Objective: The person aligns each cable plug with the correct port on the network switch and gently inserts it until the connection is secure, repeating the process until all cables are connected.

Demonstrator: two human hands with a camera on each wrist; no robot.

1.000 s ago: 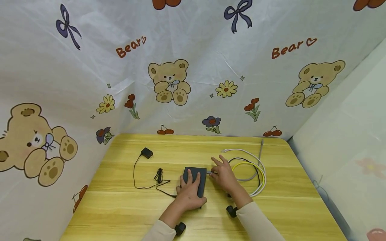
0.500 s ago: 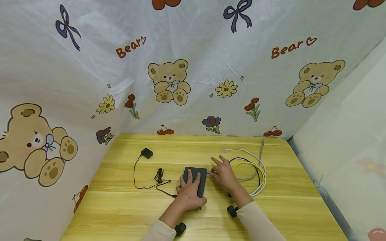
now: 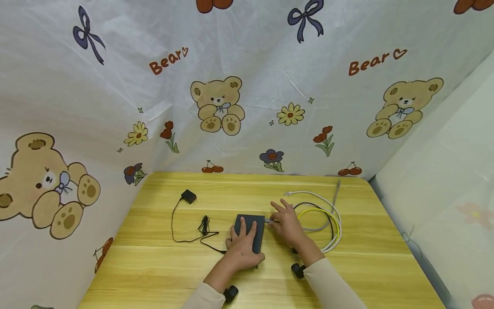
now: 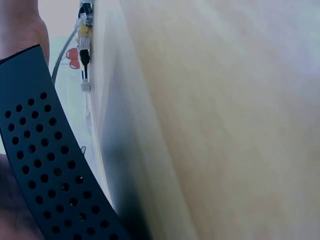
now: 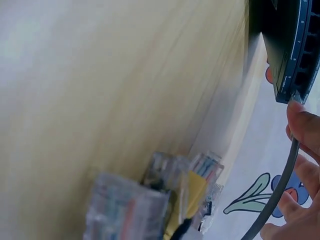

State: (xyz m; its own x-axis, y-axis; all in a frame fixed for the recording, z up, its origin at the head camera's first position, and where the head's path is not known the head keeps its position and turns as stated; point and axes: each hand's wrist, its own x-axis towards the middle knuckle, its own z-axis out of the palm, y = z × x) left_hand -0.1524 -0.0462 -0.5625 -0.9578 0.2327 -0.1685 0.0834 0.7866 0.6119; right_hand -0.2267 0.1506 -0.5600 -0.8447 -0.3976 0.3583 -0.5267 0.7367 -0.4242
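Note:
A dark network switch (image 3: pixel 259 234) lies under my left hand (image 3: pixel 243 251) in the head view. The hand grips it from above, fingers spread over its top and thumb at the near right edge. Rows of vent holes mark the switch's side (image 4: pixel 45 145) in the left wrist view. At its right, my right hand (image 3: pixel 287 223) pinches the plug end of a grey network cable (image 5: pixel 279 190) between thumb and finger. In the right wrist view that plug meets the end port of the switch's row; the neighbouring ports show dark. The right hand's other fingers are raised.
Coiled white, black and yellow cables (image 3: pixel 338 225) lie right of the right hand, their clear plugs (image 5: pixel 130 205) close below its wrist. A black power adapter (image 3: pixel 188 196) lies at the left, its thin cord (image 3: pixel 173 227) running towards the switch. A patterned cloth (image 3: pixel 247 146) hangs behind the table.
Both hands stay in place on the switch and the plug. The far end of the grey cable has shifted slightly to the right.

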